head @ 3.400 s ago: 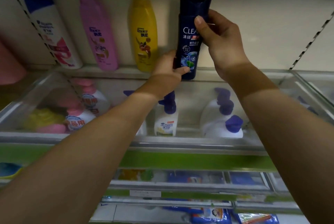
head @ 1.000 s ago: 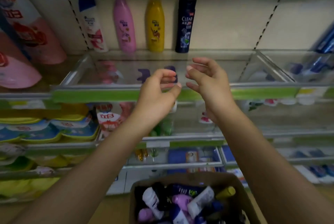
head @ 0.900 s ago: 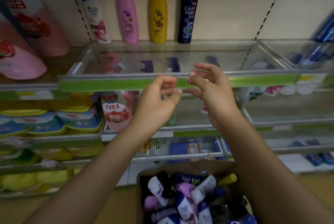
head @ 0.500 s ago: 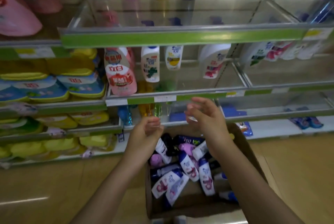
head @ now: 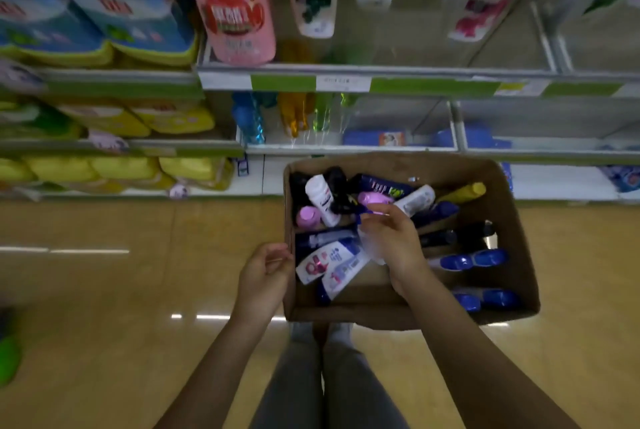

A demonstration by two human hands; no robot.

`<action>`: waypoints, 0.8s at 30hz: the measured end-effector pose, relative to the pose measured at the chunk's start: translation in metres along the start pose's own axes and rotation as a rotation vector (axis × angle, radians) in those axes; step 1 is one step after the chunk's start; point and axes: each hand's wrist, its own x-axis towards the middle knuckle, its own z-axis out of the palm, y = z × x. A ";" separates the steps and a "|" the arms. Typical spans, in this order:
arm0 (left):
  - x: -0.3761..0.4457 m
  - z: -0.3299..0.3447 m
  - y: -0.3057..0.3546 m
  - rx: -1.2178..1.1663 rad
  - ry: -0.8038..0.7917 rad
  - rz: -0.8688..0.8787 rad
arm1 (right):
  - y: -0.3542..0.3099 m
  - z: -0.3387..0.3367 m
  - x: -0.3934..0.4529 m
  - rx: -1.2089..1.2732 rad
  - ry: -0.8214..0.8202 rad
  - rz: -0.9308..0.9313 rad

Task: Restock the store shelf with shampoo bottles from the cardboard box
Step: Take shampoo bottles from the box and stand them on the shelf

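Note:
An open cardboard box (head: 524, 255) stands on the floor below me, holding several shampoo bottles lying jumbled: white, pink, dark blue, black and one yellow (head: 464, 192). My right hand (head: 393, 243) is inside the box, fingers curled round a white shampoo bottle with a blue cap (head: 371, 248), which is blurred and partly hidden under the palm. Just outside the box's left wall hovers my left hand (head: 265, 272), loosely curled and holding nothing. The store shelf (head: 429, 85) with green edge strips rises behind the box.
Pink and white refill pouches (head: 235, 9) hang or stand on the shelf above. Yellow and blue packs (head: 104, 30) fill the shelves at left. The tan floor (head: 104, 290) lies left of the box; my legs (head: 325, 387) stand right behind it.
My view has tilted down from the upper shelf to the box. Both hands dropped; the right one went into the box and closed on a white bottle, the left came beside the box wall.

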 end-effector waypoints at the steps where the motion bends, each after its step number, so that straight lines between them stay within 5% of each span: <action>1: 0.004 0.000 -0.005 0.007 0.017 -0.020 | 0.008 0.002 0.007 -0.013 0.005 0.022; 10: 0.043 0.004 -0.029 -0.005 0.122 -0.099 | 0.052 0.031 0.075 -0.217 -0.001 0.044; 19: 0.071 -0.007 -0.053 -0.054 0.157 -0.169 | 0.075 0.083 0.122 -0.596 -0.274 -0.140; 24: 0.076 -0.020 -0.067 -0.064 0.160 -0.200 | 0.089 0.097 0.135 -0.809 -0.289 -0.314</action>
